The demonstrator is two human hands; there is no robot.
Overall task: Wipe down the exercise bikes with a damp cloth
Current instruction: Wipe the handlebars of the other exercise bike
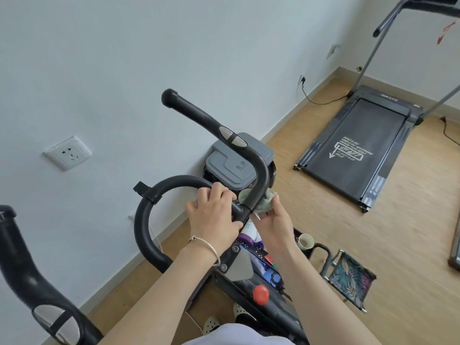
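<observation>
The person leans over the black handlebar (191,112) of an exercise bike. The left hand (214,216) lies on the curved loop of this bar, close to the place where the loop meets the upright part. Its fingers are curled over the tube and its thumb goes under, so it grips the bar. A thin bracelet (207,246) is on that wrist.

At 3 o'clock from the left hand, just beside it, is the right hand (275,221). Its fingers pinch a pale green cloth (269,200) and press it against the upright part of the bar. The cloth is wrapped around the tube and a piece of it shows also on the other side, toward the left hand.

Behind the bar, at 12 o'clock from the hands, a grey bin (231,160) stands on the wooden floor against the wall. A treadmill (358,145) lies at 2 o'clock, well apart. A paper cup (305,241) is at 4 o'clock from the right hand, and a folding stool (351,278) with leaf pattern is further at 4 o'clock. A red knob (260,295) sits on the bike frame at 6 o'clock. A wall socket (67,153) is at 9 o'clock, and a second handlebar (22,265) at 8 o'clock.
</observation>
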